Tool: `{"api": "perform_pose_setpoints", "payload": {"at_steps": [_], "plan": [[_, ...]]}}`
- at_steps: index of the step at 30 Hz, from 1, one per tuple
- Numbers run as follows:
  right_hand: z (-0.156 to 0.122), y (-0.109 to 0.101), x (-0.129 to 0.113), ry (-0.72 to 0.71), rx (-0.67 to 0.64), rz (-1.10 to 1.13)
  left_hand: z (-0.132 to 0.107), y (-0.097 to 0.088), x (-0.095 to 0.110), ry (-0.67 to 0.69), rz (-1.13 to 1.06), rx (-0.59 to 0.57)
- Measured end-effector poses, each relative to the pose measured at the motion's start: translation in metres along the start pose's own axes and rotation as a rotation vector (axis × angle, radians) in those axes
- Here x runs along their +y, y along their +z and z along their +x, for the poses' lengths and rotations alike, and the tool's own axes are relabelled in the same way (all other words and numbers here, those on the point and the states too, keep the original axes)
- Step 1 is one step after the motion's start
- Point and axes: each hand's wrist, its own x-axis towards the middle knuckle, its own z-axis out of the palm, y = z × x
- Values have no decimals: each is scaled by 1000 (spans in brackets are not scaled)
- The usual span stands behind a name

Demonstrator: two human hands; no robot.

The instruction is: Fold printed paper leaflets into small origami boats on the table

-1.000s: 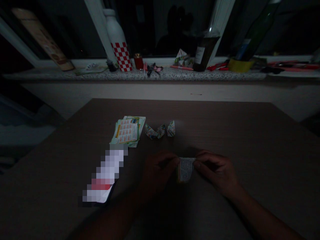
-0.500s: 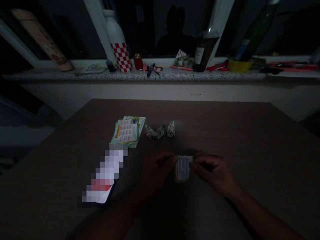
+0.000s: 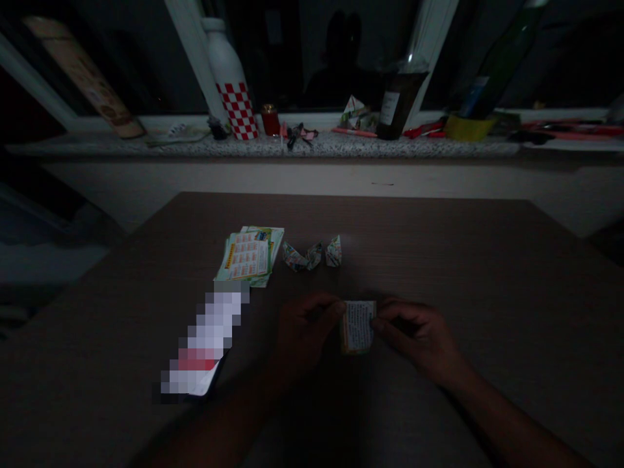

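A wood-grain table [image 3: 439, 240] fills the near and middle ground, with a speckled stone sill [image 3: 341, 148] running beyond its far edge. At the far left of the sill a tall beige tube [image 3: 85, 78] leans in view; its contents cannot be determined. At the far right rises a green bottle [image 3: 509, 58], its lower part at a yellow holder [image 3: 468, 129]; whether it sits inside or behind cannot be told. A white bottle [image 3: 230, 78], red-and-white checked below, is opaque, contents hidden. On the table, near left, lies a phone [image 3: 205, 344], its screen obscured by pixelation. The left hand [image 3: 305, 331] pinches the upper left corner of a small printed paper [image 3: 358, 328], thumb and forefinger closed upon it; the right hand [image 3: 422, 331] grips its right edge likewise, thumb in front. The paper is held between the hands, over the near middle of the table. On the sill, right of centre, a lidded cup [image 3: 400, 101] bearing a white label looks dark inside; the nature of the contents is unclear. A paper stack [image 3: 249, 255] lies beyond the phone. Left of the cup stands a small red jar [image 3: 270, 120], beside the checked bottle. Folded paper pieces [image 3: 334, 252] rest right of the stack.
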Motion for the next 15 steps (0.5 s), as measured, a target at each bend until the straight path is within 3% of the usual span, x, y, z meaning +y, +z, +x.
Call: {"api": "perform_pose_setpoints", "payload": {"at_steps": [15], "plan": [[1,1,-1,-5,-24,-71,0,0,2,-62,-91,43]]}}
